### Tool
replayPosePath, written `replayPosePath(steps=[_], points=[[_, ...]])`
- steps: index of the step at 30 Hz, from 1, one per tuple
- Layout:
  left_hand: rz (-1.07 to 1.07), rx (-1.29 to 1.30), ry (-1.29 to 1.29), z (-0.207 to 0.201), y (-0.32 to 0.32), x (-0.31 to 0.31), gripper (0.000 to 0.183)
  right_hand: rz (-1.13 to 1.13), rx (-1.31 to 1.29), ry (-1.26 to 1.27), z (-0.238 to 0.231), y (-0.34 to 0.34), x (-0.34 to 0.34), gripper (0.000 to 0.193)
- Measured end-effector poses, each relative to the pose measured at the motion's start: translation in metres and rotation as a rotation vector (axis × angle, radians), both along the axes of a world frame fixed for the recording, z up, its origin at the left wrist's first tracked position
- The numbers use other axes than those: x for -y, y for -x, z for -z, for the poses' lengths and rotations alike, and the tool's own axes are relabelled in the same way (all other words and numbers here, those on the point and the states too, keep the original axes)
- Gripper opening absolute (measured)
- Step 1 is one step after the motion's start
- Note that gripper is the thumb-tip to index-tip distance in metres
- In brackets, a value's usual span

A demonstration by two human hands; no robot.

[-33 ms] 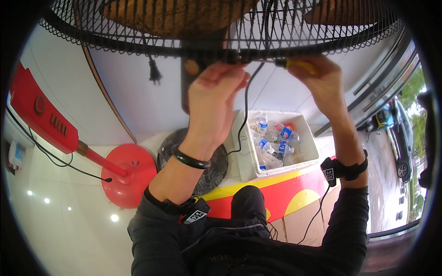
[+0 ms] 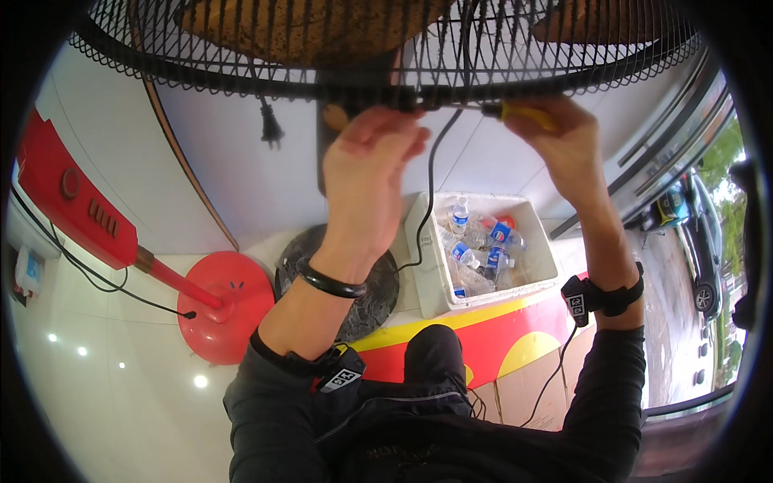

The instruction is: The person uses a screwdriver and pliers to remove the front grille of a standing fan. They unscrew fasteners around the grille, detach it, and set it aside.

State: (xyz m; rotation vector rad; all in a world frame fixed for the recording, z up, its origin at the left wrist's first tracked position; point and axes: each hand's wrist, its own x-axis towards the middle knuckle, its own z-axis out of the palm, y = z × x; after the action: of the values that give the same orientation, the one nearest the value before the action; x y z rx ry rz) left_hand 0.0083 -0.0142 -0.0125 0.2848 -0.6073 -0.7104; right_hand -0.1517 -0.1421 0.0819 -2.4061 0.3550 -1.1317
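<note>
Overhead, the black wire guard of a fan (image 2: 282, 80) spans the top, its brown, dirt-flecked blades (image 2: 314, 32) behind the wires. My right hand (image 2: 564, 137) is closed round the yellow handle of a screwdriver (image 2: 527, 117). Its shaft points left, the tip reaching a dark clip (image 2: 431, 98) on the guard's rim. My left hand (image 2: 374, 149) is just below the rim, left of the clip, fingers bent together. Whether a small piece sits between those fingertips is hidden. Behind my left hand runs the fan's dark post (image 2: 324, 161).
A white foam box (image 2: 431, 282) of plastic bottles (image 2: 499, 233) stands below, beside the fan's round dark base (image 2: 378, 298). At left are a red stand (image 2: 105, 201) with a round red base (image 2: 225, 322) and a hanging plug (image 2: 271, 129). A black cord (image 2: 432, 185) hangs near my left hand.
My left hand has shifted slightly left and its fingertips have drawn back a little from the clip. My right hand and the screwdriver have stayed in place.
</note>
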Motion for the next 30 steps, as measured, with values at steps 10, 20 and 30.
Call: replayPosePath(steps=[10, 20, 30], points=[[-0.128, 0.037, -0.084, -0.007, -0.01, -0.007, 0.019, 0.025, -0.025, -0.013, -0.005, -0.002, -0.007, 0.021], [-0.124, 0.03, -0.089, -0.008, -0.01, -0.01, 0.018, -0.005, -0.055, 0.016, -0.002, 0.001, 0.0, 0.021], [-0.133, 0.051, -0.088, -0.008, -0.01, -0.012, 0.017, 0.057, -0.311, -0.084, -0.014, 0.005, -0.002, 0.017]])
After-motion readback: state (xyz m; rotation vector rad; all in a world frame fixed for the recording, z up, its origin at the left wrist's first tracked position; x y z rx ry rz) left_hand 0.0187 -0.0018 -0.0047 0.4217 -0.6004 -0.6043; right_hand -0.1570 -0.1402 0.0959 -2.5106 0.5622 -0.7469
